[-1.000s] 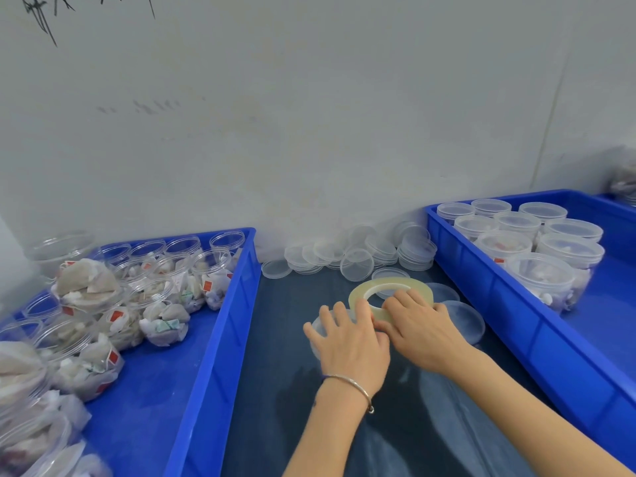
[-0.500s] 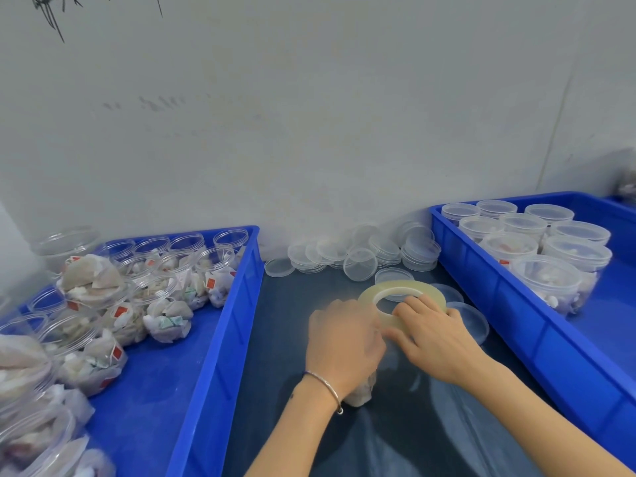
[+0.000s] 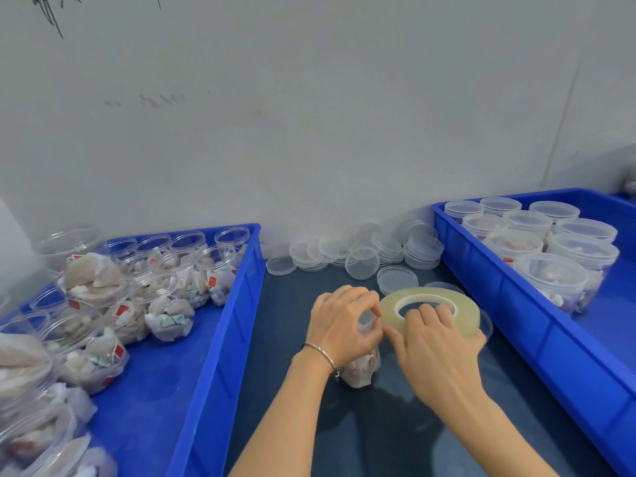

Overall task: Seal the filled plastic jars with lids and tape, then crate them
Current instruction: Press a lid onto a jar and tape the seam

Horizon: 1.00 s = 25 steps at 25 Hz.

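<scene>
The filled plastic jar [image 3: 361, 368] stood on the dark table [image 3: 378, 438], and everything else is placed from it. The left hand [image 3: 342, 323] curled over the jar's top, its fingers wrapped round the lid end and hiding most of it; only the lower part, packed with pale sachets, showed beneath the palm. A thin metal bangle [image 3: 321, 352] circled that wrist. Just right of the jar, the right hand [image 3: 435, 342] gripped a wide roll of clear tape [image 3: 430, 309], fingers hooked through its white core and the thumb reaching toward the jar. The roll was held flat and touching or almost touching the left fingers; whether a strip of tape ran to the jar could not be told.

Behind the jar, against the grey wall [image 3: 309, 115], lay loose clear lids [image 3: 364, 251] in short stacks. Left of the jar sat a blue crate [image 3: 220, 325] of open jars [image 3: 168, 311] stuffed with sachets. Right of the jar stood another blue crate [image 3: 516, 304] holding lidded jars [image 3: 550, 277] in rows.
</scene>
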{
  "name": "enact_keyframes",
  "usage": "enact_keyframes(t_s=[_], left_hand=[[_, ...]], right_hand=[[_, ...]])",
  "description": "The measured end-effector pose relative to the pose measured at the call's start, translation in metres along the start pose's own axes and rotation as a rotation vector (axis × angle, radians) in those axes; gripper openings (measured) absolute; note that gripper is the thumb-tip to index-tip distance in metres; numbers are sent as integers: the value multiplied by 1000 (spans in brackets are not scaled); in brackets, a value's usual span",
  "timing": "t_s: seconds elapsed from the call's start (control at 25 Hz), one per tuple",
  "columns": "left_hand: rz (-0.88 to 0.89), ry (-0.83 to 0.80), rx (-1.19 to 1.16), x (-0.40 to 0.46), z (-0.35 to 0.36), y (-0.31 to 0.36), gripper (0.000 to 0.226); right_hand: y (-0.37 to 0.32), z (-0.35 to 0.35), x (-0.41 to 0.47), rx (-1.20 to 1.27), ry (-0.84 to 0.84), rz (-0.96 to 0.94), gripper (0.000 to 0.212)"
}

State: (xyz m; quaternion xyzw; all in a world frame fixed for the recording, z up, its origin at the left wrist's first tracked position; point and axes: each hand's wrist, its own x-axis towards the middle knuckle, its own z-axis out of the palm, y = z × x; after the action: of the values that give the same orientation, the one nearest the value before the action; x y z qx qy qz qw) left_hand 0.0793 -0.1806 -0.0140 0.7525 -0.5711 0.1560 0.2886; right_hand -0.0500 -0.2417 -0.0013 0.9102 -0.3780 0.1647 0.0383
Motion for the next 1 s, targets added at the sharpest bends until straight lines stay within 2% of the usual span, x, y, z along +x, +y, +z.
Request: enact_keyframes(t_s=[0.08,0.16,0.2,0.24,0.28,0.4,0.52,0.64,0.72,0.8,0.88,0.96,1.0], left_hand=[[-114,9,-58,4,-3,-8,16],[-452,38,-201,13,-15,-32,5],[-562,28,-288,15,-20,-43,9],[-571,8,-318,13,-21,-48,13],[-544,-7,-292,11,-22,-44,13],[-429,-22,-198,5,-17,-22,10],[-441,-99,-183,1,-15,-17,26],[-418,-268,-39,0,-10,-14,53],[-453,-288,-49,-1,-7,-5,59],[-478,-196,-131,-1,-8,4,61],[-392,-21,-176,1,-10,23,62],[-260,201,-278,14,-13,53,62],[-184,291,-332,25,-13,69,62]], right_hand=[[-2,-13,-10,-2,2,-8,43],[-1,-19,-31,174,147,-72,36],[3,-20,-41,232,216,-107,34],[6,-18,-48,220,243,-102,34],[11,-12,-47,192,198,-104,34],[16,18,-26,175,-146,6,37],[15,47,-7,200,-255,1,40],[21,64,6,128,-376,-40,41],[27,69,12,117,-426,-86,48],[33,67,16,204,-391,-158,76],[33,50,19,405,-293,-256,99],[37,23,27,662,-90,-277,108],[46,10,32,736,77,-252,103]])
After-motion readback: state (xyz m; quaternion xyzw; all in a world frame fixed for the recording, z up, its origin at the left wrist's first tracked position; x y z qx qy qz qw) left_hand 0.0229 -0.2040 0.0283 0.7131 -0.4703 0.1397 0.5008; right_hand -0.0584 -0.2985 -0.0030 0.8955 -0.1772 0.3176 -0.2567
